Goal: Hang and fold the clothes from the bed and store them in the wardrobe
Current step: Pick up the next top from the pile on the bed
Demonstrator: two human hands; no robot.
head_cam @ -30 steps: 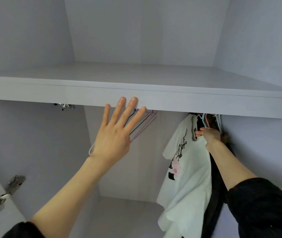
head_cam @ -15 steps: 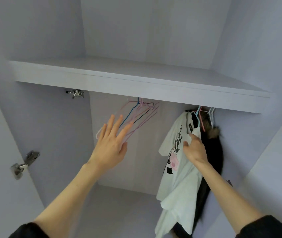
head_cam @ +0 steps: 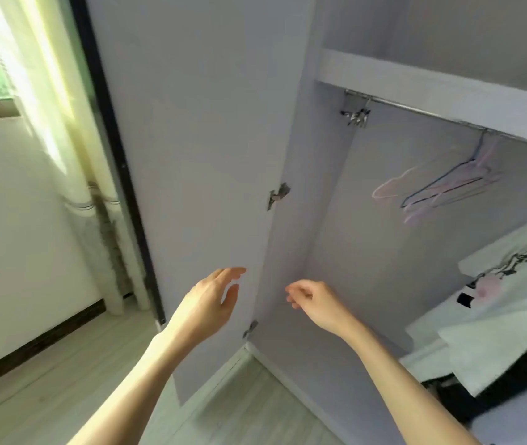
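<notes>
The wardrobe is seen with its door swung open. A white printed T-shirt is hung at the right inside, near empty hangers on the rail. The left hand is held before the door, fingers straight and empty; the right hand is held loosely curled, nothing gripped.

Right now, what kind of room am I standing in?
Most likely a bedroom, facing an open wardrobe. Empty hangers hang on its rail, a white printed T-shirt hangs beside them, and a curtained window lets daylight in at the left.
</notes>
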